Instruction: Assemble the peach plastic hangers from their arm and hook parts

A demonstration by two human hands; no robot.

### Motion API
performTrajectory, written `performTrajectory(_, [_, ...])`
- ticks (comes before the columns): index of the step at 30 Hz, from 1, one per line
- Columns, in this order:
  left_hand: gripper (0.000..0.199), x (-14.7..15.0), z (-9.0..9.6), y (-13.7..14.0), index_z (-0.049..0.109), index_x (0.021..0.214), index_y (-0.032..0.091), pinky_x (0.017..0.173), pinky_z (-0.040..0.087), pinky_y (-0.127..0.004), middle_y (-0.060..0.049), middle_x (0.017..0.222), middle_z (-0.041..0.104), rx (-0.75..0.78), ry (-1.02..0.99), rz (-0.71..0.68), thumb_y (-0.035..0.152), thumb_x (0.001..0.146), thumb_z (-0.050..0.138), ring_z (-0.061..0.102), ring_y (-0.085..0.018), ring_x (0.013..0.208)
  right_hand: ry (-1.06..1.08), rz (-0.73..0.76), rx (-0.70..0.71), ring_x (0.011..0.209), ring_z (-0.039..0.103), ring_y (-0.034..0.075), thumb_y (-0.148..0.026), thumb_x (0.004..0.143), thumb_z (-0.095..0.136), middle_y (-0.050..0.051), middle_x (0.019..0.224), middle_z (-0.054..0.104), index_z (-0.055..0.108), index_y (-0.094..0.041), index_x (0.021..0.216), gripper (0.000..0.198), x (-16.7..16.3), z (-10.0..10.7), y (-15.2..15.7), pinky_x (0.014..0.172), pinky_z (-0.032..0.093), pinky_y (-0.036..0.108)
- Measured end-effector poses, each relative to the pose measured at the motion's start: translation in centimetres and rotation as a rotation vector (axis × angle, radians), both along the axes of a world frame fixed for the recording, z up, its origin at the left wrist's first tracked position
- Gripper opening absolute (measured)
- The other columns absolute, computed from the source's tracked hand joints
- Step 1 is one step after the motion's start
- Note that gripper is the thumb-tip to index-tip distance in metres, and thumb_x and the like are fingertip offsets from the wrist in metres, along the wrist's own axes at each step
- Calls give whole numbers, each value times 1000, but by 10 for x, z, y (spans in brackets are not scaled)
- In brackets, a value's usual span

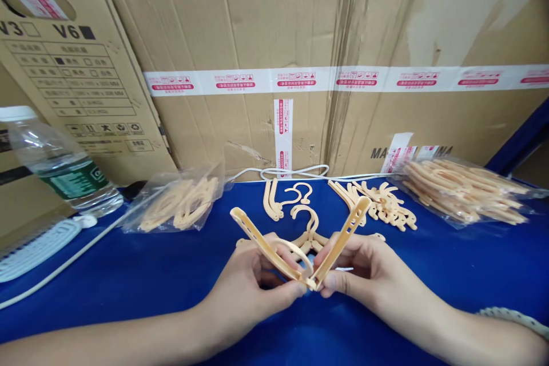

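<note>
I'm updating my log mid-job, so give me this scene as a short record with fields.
Left grip: pinches one beige slotted arm
Right grip: pinches a second slotted arm
Pose: V shape, lower ends close together, contact unclear
Between arms: curved piece
Beyond grips: beige hanger, partly hidden
Loose: pile of small parts, right of hanger
Bagged: beige parts in left bag and right bag
Far left: water bottle
Surface: blue tabletop

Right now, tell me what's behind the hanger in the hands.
Behind the held hanger is another hanger, its hook and parts of its arms showing; loose pieces lie farther back. The left hand, right hand and held hanger hide much of its lower part.
</note>
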State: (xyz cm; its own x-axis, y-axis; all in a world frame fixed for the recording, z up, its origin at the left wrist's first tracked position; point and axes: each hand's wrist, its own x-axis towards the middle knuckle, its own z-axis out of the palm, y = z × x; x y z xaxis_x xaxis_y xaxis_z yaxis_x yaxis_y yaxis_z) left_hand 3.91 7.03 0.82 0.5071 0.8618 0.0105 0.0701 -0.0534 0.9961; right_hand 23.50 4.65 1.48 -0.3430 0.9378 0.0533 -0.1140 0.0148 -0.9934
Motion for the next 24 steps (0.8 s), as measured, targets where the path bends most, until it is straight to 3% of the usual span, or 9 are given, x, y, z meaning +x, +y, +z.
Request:
performTrajectory(5, [14,0,-1,0,62,73,18,56,47,-21,2,73,65,48,14,4,20,71,75,61,-12,63,-46,-14,15,68,64,15,-34,71,82,1,72,69,67,-19,74,22,1,-6,-2,66,55,24])
performTrajectory(12, [24,-1,-5,0,56,74,17,58,47,-21,2,68,69,-91,-17,11,22,68,80,61,-11,60,-123,-34,-21,65,64,14,-30,69,84,1,70,67,60,-18,72,27,-1,-11,-3,65,54,25])
performTrajectory(16, [28,-1,-5,4,55,72,17,59,49,-20,2,67,70,-126,-89,8,21,66,82,64,-11,61,-94,-27,-9,72,64,15,-30,70,83,1,76,68,63,-19,82,26,-5,-11,-1,65,55,24])
performTrajectory(21, [31,-5,4,8,54,72,17,58,51,-21,2,62,69,-77,-105,35,27,67,83,65,-11,57,7,-24,57,63,59,11,-26,65,87,-4,78,61,56,-20,79,34,8,1,3,53,53,20])
performTrajectory(24, [33,-12,11,7,53,72,18,58,51,-21,2,61,70,-52,-65,100,30,67,84,64,-12,57,-74,-19,130,58,58,9,-28,70,84,-4,72,61,61,-20,81,27,30,12,0,53,52,20])
